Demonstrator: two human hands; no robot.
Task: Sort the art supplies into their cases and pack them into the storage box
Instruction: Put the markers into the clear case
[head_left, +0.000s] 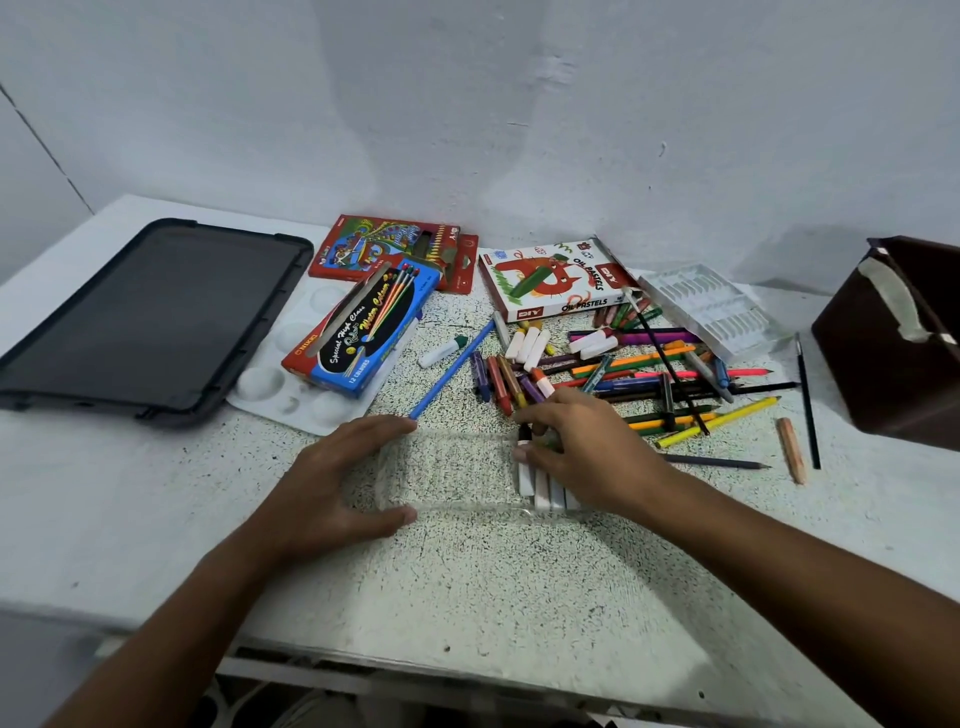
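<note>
Nearest, on the speckled table (493, 582): a clear plastic tray (457, 470), lying flat, hard to make out against the tabletop. Left hand (332, 488) braced on its left end, forefinger along the far edge, thumb along the near edge, fingers spread and fairly straight. Right hand (576, 452) over the tray's right end, fingers curled and pinching a small paint tube (523, 441) with a black cap, held upright. Just below it, a row of white paint tubes (545, 488) lying side by side in the tray's right part.

Beyond the hands, a loose heap of crayons, pencils and markers (639, 374), with a blue pen (452, 371) slanting off to the left. Right of the heap, a thin black brush (808, 400) and a short wooden pencil (792, 449).

Farther left, a white paint palette (270, 384) with a blue water colour box (358, 332) resting on it, and a dark lid (150, 317) at far left. Against the wall, a red crayon box (384, 249), an oil pastels box (556, 283) and a ribbed white insert tray (711, 306). At far right, a dark brown storage box (904, 338).
</note>
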